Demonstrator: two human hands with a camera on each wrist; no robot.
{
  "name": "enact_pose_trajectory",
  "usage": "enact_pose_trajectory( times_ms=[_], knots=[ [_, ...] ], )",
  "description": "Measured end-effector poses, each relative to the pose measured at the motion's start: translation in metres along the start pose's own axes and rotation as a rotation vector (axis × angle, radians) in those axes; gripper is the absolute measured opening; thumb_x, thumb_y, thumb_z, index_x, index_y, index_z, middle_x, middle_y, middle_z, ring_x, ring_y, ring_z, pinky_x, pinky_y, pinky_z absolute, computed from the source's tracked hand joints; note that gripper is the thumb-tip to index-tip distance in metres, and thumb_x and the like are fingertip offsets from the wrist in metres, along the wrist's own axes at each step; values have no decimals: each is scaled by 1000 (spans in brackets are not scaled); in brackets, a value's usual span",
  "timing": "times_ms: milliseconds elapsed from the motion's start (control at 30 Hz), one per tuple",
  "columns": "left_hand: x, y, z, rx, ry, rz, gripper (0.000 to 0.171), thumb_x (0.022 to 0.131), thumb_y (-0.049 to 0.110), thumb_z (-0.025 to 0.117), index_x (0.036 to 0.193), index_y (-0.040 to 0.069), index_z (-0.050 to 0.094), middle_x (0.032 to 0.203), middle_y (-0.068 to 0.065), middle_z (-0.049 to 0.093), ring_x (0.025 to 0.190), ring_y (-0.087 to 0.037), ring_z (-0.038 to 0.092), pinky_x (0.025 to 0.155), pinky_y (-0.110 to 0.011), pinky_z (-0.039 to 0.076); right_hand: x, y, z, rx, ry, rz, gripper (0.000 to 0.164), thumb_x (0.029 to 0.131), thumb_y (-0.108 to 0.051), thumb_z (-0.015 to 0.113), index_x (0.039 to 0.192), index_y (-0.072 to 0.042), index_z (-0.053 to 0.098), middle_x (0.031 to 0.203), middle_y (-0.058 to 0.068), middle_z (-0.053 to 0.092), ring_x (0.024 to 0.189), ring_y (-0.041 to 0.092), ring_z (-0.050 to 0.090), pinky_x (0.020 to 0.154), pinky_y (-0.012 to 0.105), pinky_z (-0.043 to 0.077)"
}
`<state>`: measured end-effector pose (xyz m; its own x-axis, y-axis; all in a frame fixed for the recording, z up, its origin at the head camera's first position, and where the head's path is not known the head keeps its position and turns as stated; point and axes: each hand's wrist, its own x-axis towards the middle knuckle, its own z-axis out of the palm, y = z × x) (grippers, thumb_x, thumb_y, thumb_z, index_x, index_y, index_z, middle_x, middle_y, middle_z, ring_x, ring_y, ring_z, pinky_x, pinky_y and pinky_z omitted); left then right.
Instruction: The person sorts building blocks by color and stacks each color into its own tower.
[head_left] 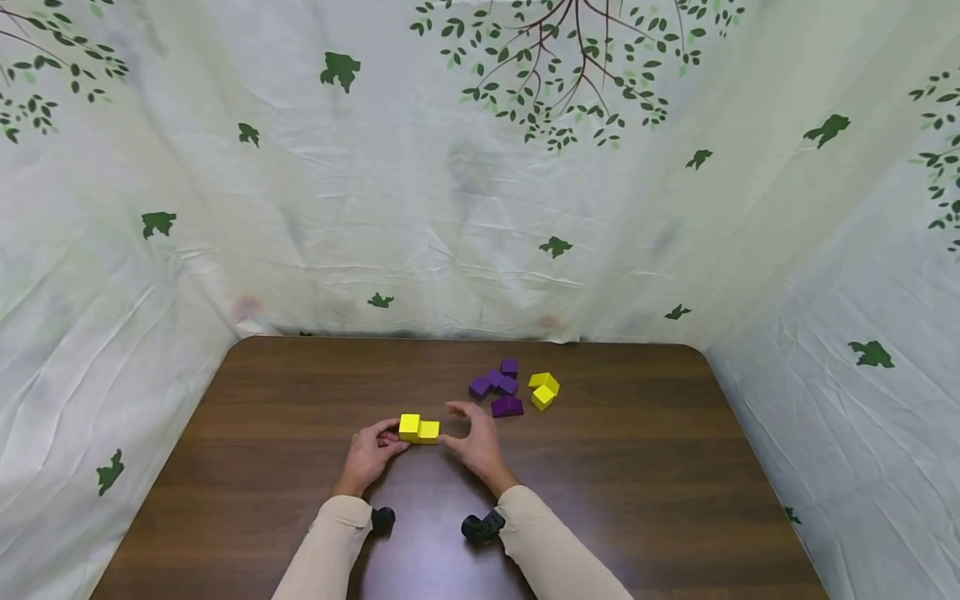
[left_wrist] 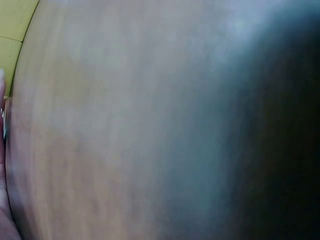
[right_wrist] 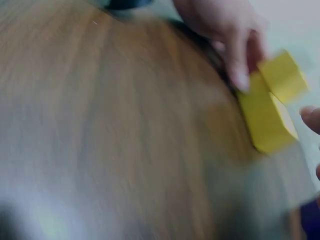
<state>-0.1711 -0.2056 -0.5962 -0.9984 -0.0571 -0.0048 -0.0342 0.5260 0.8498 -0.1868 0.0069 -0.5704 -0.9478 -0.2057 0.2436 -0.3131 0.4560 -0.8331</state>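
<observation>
Several yellow blocks stand together on the table in front of me. One yellow cube (head_left: 409,427) sits higher at the left end, and a lower yellow block (head_left: 429,431) extends to the right. My left hand (head_left: 367,454) holds the lower yellow block at its left end, thumb on the near side and fingers behind. The right hand (head_left: 478,442) is spread at the right end, thumb close to the block and nothing in its grasp. In the right wrist view, the left hand (right_wrist: 230,35) meets the lower block (right_wrist: 262,117) beneath the tilted-looking upper cube (right_wrist: 284,76).
Several purple blocks (head_left: 507,407) lie beyond the right hand. To their right is a small group of yellow blocks (head_left: 543,397). The brown wooden table (head_left: 637,483) ends at a white leaf-patterned cloth (head_left: 465,208) behind it.
</observation>
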Motion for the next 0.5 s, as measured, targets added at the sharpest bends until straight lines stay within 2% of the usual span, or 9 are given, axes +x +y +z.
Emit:
enact_pose_trajectory(
  times_ms=[233, 500],
  knots=[
    [0, 1, 1, 6, -8, -29, 41, 78, 1, 78, 116, -6, 64, 81, -8, 66, 73, -18, 63, 70, -28, 52, 0, 30, -47, 124, 241, 96, 44, 73, -4, 82, 114, 0, 66, 106, 13, 67, 98, 35, 60, 86, 48, 48],
    [0, 0, 2, -7, 1, -18, 41, 77, -1, 78, 116, -6, 65, 81, -8, 67, 72, -18, 64, 68, -25, 52, 3, 73, -85, -19, 483, 158, 44, 71, -2, 83, 110, 3, 64, 105, 18, 60, 94, 34, 57, 83, 46, 45]
  ],
)
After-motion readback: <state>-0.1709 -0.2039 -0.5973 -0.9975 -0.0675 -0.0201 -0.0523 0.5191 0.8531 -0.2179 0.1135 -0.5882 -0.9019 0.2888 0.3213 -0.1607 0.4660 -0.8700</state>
